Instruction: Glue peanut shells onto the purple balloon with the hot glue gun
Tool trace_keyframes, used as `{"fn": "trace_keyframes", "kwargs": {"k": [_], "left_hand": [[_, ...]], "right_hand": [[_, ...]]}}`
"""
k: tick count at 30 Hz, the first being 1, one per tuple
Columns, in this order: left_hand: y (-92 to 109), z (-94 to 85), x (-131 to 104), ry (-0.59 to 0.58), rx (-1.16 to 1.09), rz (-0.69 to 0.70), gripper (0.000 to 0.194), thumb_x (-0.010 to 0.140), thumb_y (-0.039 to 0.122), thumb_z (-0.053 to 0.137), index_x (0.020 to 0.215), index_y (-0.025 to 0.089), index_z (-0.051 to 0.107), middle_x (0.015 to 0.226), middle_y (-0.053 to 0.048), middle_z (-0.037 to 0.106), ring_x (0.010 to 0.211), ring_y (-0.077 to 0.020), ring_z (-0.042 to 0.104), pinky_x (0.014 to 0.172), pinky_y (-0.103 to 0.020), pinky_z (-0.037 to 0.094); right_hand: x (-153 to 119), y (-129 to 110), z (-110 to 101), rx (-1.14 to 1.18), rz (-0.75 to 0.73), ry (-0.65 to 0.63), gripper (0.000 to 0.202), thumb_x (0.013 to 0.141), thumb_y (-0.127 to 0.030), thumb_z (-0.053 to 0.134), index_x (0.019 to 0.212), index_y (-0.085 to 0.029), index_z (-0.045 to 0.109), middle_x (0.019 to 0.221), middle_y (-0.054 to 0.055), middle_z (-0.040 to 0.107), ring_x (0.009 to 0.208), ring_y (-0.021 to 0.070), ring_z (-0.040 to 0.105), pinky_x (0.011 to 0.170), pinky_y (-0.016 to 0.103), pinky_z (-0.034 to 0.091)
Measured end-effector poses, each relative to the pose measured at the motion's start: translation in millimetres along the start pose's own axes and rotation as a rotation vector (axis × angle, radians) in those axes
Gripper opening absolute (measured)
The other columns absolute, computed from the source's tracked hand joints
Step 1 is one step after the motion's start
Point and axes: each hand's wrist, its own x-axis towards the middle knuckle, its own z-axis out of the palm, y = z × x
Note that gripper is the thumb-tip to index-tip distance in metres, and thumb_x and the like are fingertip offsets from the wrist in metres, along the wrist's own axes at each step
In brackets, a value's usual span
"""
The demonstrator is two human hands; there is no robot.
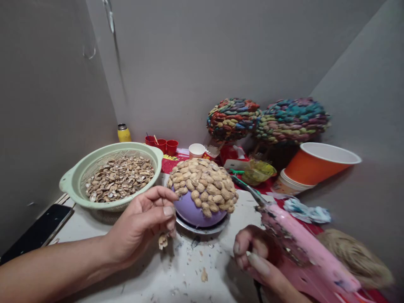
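Observation:
Half-shell pieces of peanut (163, 241) poke out below the curled fingers of my left hand (151, 214), which is closed on them. Its index fingertip is at the left side of a purple balloon-like ball (198, 212); I cannot tell whether it touches. Peanut shells (205, 183) cover the ball's upper part in packed rows. The ball rests in a shallow metal dish (217, 227). On the right, my right hand (259, 252) is closed around the handle of a pink hot glue gun (303, 240). The gun's nozzle points up and left, towards the ball.
A green colander (72, 185) of peanut shells (120, 179) stands left, beside a phone (41, 231). Behind are a yellow bottle (124, 133), red cups (172, 147) and a white cup (196, 150). Colourful shell-covered shapes (233, 120), an orange bucket (315, 164) and twine (356, 256) fill the right.

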Motion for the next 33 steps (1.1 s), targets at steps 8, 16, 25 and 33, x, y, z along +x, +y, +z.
{"fn": "trace_keyframes", "kwargs": {"k": [8, 16, 25, 33], "left_hand": [[-10, 53.1, 3, -0.096, -0.201, -0.004, 0.014, 0.083, 0.016, 0.064, 0.097, 0.016, 0.06, 0.072, -0.002, 0.063, 0.068, -0.0091, 0.059, 0.069, -0.02, 0.048], [-26, 74.9, 4, -0.14, -0.236, -0.031, 0.015, 0.084, 0.015, 0.063, 0.098, 0.017, 0.058, 0.072, -0.002, 0.064, 0.07, -0.0107, 0.061, 0.072, -0.022, 0.049], [44, 33.3, 23, 0.096, -0.019, 0.488, 0.017, 0.083, 0.017, 0.062, 0.101, 0.018, 0.063, 0.082, 0.001, 0.064, 0.07, -0.0087, 0.061, 0.07, -0.021, 0.053], [51, 19.1, 7, 0.23, 0.629, 0.903, 0.037, 0.082, 0.017, 0.066, 0.116, 0.033, 0.063, 0.111, 0.004, 0.069, 0.083, -0.0153, 0.066, 0.079, -0.03, 0.053]], "right_hand": [[-8, 7, 25, 0.163, -0.071, -0.197, 0.034, 0.078, -0.048, 0.074, 0.103, -0.028, 0.062, 0.087, 0.002, 0.059, 0.077, 0.0181, 0.056, 0.071, 0.028, 0.047], [-3, -4, 28, 0.112, -0.085, -0.227, 0.026, 0.084, -0.051, 0.067, 0.088, -0.025, 0.062, 0.087, 0.002, 0.059, 0.086, 0.0222, 0.056, 0.089, 0.036, 0.045], [-10, -22, 16, 0.17, -0.141, 0.021, 0.022, 0.082, -0.038, 0.07, 0.082, -0.024, 0.053, 0.079, -0.003, 0.048, 0.066, 0.0129, 0.045, 0.061, 0.022, 0.04], [-7, -46, 10, 0.364, -0.192, 0.13, 0.028, 0.078, -0.026, 0.076, 0.075, -0.024, 0.048, 0.082, -0.002, 0.052, 0.068, 0.013, 0.049, 0.062, 0.021, 0.044]]}}
